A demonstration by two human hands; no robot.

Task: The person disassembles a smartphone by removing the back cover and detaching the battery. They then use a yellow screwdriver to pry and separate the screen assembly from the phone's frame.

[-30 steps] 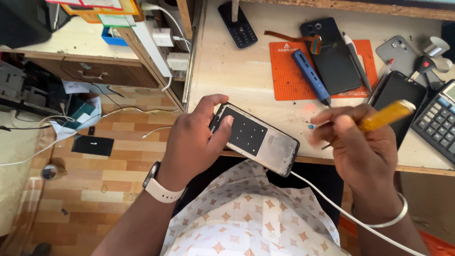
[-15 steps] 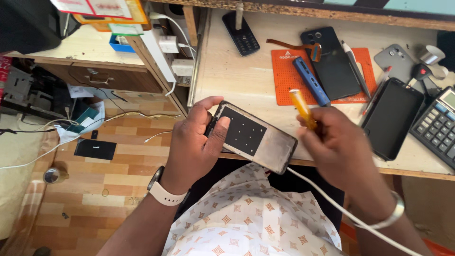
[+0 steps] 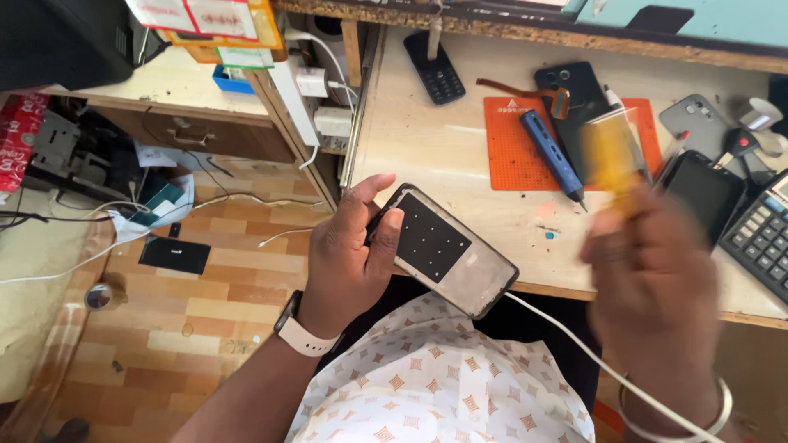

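Note:
My left hand (image 3: 349, 254) grips an opened phone (image 3: 447, 250) by its left edge, its dark inner panel facing up, held just in front of the workbench edge. A white cable (image 3: 591, 353) runs from the phone's lower end across my lap. My right hand (image 3: 657, 279) is blurred with motion to the right of the phone and holds a yellow-handled tool (image 3: 611, 156) pointing up over the bench. A watch with a pale strap sits on my left wrist, a bangle on my right.
The wooden workbench (image 3: 435, 139) carries an orange mat (image 3: 513, 143), a blue screwdriver (image 3: 552, 152), a black keypad phone (image 3: 435, 70), several other phones and a calculator (image 3: 759, 242). Left of it are a power strip with chargers (image 3: 316, 98), cables and a wooden floor.
My right hand has swung right and up with the yellow tool, away from the phone, and is now blurred. The left hand keeps hold of the phone, which has barely moved.

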